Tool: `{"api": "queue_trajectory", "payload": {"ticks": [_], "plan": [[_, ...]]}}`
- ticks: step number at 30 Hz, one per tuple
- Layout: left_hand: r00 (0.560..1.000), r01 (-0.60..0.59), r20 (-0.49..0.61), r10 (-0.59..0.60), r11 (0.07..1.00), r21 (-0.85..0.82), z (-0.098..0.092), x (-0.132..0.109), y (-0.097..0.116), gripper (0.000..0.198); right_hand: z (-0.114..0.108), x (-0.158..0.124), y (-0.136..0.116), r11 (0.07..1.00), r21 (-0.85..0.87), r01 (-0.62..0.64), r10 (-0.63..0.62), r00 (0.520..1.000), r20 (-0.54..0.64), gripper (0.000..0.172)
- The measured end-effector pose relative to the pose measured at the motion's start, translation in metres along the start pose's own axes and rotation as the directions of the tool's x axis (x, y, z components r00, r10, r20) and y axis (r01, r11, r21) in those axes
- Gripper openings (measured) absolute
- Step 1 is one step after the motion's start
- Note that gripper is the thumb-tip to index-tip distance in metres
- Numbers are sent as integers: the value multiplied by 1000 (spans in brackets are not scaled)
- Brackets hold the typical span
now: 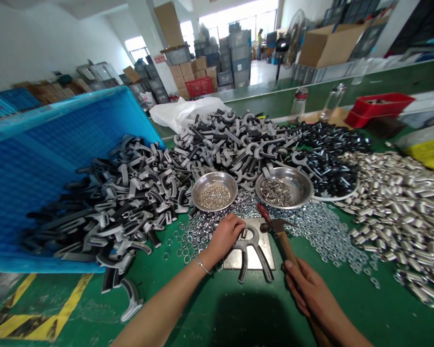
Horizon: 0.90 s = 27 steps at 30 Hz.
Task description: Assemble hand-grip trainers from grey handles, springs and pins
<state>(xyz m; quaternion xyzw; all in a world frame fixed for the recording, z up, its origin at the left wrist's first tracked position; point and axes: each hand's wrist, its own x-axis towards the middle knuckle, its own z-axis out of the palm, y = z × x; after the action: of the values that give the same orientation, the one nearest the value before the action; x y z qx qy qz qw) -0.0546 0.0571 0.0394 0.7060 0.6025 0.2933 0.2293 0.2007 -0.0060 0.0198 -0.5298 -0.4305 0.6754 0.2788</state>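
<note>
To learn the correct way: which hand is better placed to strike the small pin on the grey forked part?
Probably the right hand: it holds the wooden-handled hammer, whose head sits just beside the grey forked part on the steel plate. The left hand rests on that part and holds no tool.

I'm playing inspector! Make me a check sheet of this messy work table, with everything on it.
surface: green workbench, with a steel plate on it
job's things: forked grey-and-black part on the plate; hammer with a wooden handle above it
clutter: steel bowls of small metal pieces, loose washers, silver sleeves, a heap of grey-and-black parts, a blue crate
hands: left hand on the forked part; right hand gripping the hammer handle
cables: nothing seen
surroundings: stacked crates, cardboard boxes, a person far off
</note>
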Motion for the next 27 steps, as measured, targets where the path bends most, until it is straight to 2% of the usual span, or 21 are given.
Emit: {"api": "queue_trajectory", "payload": {"ticks": [3,6,9,11,14,16,18,20,21,24,27], "plan": [[999,-39,24,37,996,85,0,0,-2,18,-1,0,0,1000,-10,2,-2,1000,-5,39],[986,-151,104,127,952,268,0,1,-3,19,-2,1,0,1000,-12,-23,23,1000,-16,40],[937,-335,248,245,832,443,-1,3,-2,20,0,2,1,999,-23,-28,28,1000,-15,40],[905,-409,314,286,786,464,-2,5,-1,20,2,1,2,999,-40,-22,21,1000,-22,41],[909,-395,317,272,806,442,-3,8,0,18,0,-3,-4,994,-112,1,-4,1000,-23,42],[938,-327,253,236,843,426,-6,4,2,15,-7,-6,-18,971,-237,40,-39,999,10,41],[975,-220,114,191,900,376,-11,-5,5,22,-17,-6,-41,893,-429,136,-124,991,56,38],[991,-123,-12,132,946,300,-18,-19,9,28,-26,-6,-68,750,-611,252,-223,967,126,34],[993,-96,-34,110,955,279,-22,-27,11,28,-29,-6,-83,677,-672,299,-252,953,169,32],[994,-111,54,99,943,313,-30,-47,15,24,-27,-6,-117,559,-744,365,-270,929,253,32],[982,-168,149,119,908,384,-30,-54,16,19,-15,-1,-129,496,-776,388,-358,906,224,36]]}}
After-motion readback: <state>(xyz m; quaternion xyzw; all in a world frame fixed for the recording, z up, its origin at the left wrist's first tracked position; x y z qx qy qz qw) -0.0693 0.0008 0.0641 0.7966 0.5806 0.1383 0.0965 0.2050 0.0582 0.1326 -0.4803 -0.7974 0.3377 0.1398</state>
